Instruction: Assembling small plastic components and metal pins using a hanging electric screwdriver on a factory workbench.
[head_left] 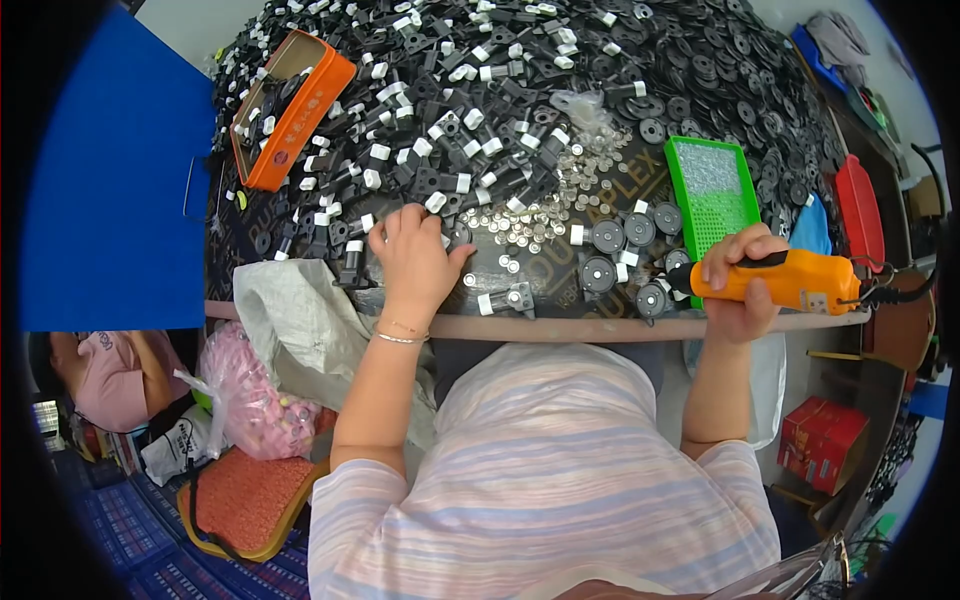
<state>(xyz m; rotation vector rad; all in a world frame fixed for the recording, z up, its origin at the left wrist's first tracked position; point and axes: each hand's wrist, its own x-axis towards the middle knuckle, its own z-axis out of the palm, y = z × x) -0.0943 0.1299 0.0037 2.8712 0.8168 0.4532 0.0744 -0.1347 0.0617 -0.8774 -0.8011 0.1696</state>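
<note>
My right hand (742, 285) is wrapped round an orange electric screwdriver (815, 281), its black nose pointing left over black round wheels. Some of these black wheels (607, 237) lie left of the tool, beside white-ended pieces. My left hand (418, 262) reaches to the near edge of a heap of black plastic parts with white ends (463, 145). Its fingers are apart and the thumb stands out to the right; whether the fingertips touch a part is hard to see. One black part with a white end (508, 299) lies alone by the table's front edge.
Small silvery round pieces (530, 222) are scattered mid-table. A green tray (712, 190) holds small metal pieces. An orange box (300, 125) stands at left, a red tray (862, 212) at right. Many black discs (715, 75) are heaped behind. A whitish sack (300, 310) hangs over the front edge.
</note>
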